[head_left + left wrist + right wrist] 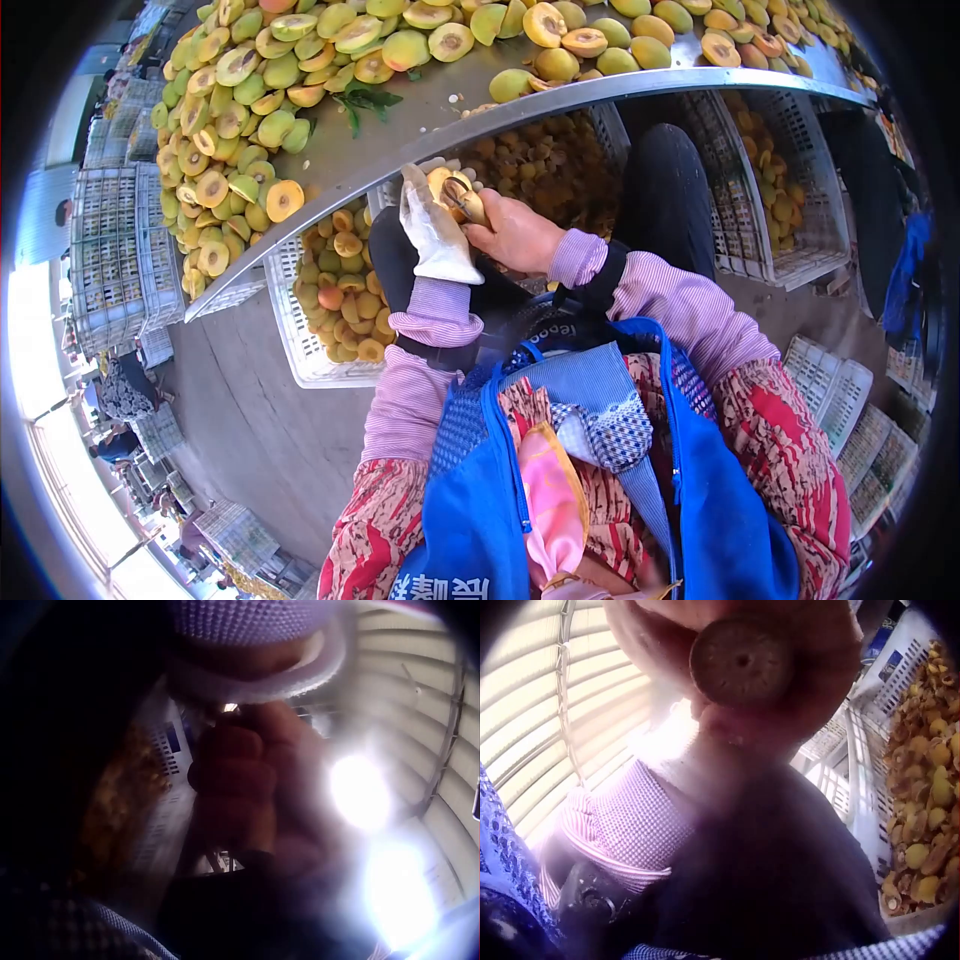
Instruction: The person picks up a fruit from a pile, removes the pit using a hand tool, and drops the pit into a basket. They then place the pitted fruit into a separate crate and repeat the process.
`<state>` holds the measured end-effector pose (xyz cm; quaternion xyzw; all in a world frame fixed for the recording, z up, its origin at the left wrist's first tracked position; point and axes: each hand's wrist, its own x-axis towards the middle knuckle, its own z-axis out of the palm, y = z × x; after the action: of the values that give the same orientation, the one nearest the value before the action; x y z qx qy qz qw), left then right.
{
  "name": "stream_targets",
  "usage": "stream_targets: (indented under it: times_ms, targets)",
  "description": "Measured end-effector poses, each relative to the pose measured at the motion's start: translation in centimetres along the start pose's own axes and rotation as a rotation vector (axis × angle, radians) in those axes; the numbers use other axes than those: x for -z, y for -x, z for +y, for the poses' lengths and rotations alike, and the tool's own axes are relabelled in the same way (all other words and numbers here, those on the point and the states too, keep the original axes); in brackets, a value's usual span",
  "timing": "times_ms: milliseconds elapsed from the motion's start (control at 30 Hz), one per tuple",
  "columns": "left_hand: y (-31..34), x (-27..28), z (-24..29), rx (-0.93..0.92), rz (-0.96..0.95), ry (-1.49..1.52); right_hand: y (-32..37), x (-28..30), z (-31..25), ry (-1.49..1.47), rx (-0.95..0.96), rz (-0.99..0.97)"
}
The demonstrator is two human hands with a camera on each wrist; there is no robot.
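In the head view, my left hand (437, 228), in a whitish glove, holds a cut yellow fruit (440, 183) over the crate below the table edge. My bare right hand (522, 235) meets it from the right, fingers curled round a tool whose dark curved metal part (457, 192) lies at the fruit's cut face. The round end of the tool's handle (741, 663) shows in the right wrist view, within the right hand (810, 682). Dim curled fingers of the right hand (236, 776) appear in the left wrist view; the fruit is hidden there.
Halved green-yellow fruits (240, 125) are heaped on the metal table (400, 125), its raised rim (330, 208) just beyond the hands. Below stand white crates: one with fruit (345, 290) at left, one with brownish pieces (550, 165) in the middle, another (770, 180) at right.
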<state>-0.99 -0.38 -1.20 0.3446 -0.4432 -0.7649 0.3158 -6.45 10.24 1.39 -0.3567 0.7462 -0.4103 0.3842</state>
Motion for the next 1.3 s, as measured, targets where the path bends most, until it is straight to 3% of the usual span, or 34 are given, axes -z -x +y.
stream_targets:
  times_ms: [200,367,400,433,467,500,533,567,600,633,667,700,800,900,967,1000,1033,1100,1133,1167,1200,1233,1267,1300]
  targets:
    - [-0.1,0.2,-0.6,0.024,0.02,0.058,-0.3,0.2,0.9,0.015,0.049,-0.038]
    - [0.3,-0.4,0.9,0.08,-0.09,0.144,0.3,0.4,0.5,-0.043,0.06,0.046]
    - [-0.1,0.5,0.1,0.039,-0.159,0.132,0.5,0.2,0.5,-0.038,0.062,0.179]
    - [0.5,0.0,0.6,0.083,-0.089,0.072,0.7,0.6,0.5,-0.03,0.072,0.174]
    - [0.7,0.7,-0.7,0.116,-0.166,0.078,0.9,1.4,0.4,0.126,0.103,0.262]
    - [0.2,1.6,-1.4,0.102,-0.226,0.076,0.0,2.2,-0.3,0.271,0.188,0.343]
    - [0.5,1.1,-0.8,0.204,-0.155,0.177,-1.2,1.3,1.3,0.395,0.329,0.462]
    - [0.8,1.5,-0.6,-0.025,-0.238,-0.167,-1.9,1.6,1.1,0.37,0.353,0.363]
    - [1.2,1.5,-0.4,-0.5,-0.253,-0.66,-2.9,0.9,2.6,0.318,0.375,0.346]
    - [-0.9,3.7,-4.1,-0.556,-0.34,-0.839,-2.9,0.9,2.3,0.303,0.394,0.344]
    - [-0.7,3.2,-3.0,-0.411,-0.345,-0.766,-2.7,0.3,2.6,0.305,0.385,0.458]
    - [0.1,2.3,-1.4,-0.256,-0.37,-0.678,-2.5,0.4,2.0,0.285,0.383,0.44]
    - [1.8,0.6,1.0,0.07,-0.212,-0.317,-2.3,0.5,1.4,0.256,0.406,0.458]
    - [1.7,0.7,1.2,0.166,-0.258,-0.174,-2.5,0.9,1.8,0.245,0.42,0.419]
    - [1.5,2.4,-0.3,-0.22,-0.423,-0.491,-2.2,1.4,1.3,0.158,0.372,0.327]
    - [1.2,2.0,-0.9,-0.081,-0.391,-0.099,-2.4,1.1,2.0,0.149,0.45,0.361]
    - [0.4,2.3,-2.6,-0.055,-0.404,-0.036,-2.9,0.5,3.4,0.198,0.468,0.408]
    - [0.3,2.3,-3.3,-0.185,-0.324,-0.054,-1.7,0.5,0.7,0.277,0.44,0.358]
    - [-0.3,2.3,-4.0,0.207,-0.253,0.551,-1.6,-0.1,0.6,0.235,0.471,0.291]
    - [-0.5,2.5,-3.7,0.197,-0.183,0.511,-1.8,-1.3,1.9,0.225,0.433,0.286]
    - [-0.4,2.7,-2.5,0.244,-0.242,0.553,-0.1,-1.4,0.0,0.14,0.439,0.293]
    - [-0.3,2.3,-0.9,0.335,-0.28,0.495,0.6,-0.9,0.4,0.087,0.354,0.199]
    - [0.6,0.8,0.7,0.27,-0.115,0.359,1.7,0.5,-0.7,-0.05,0.095,0.03]
    - [0.5,1.0,0.4,0.296,-0.14,0.559,3.0,1.5,-1.8,-0.203,-0.163,-0.145]
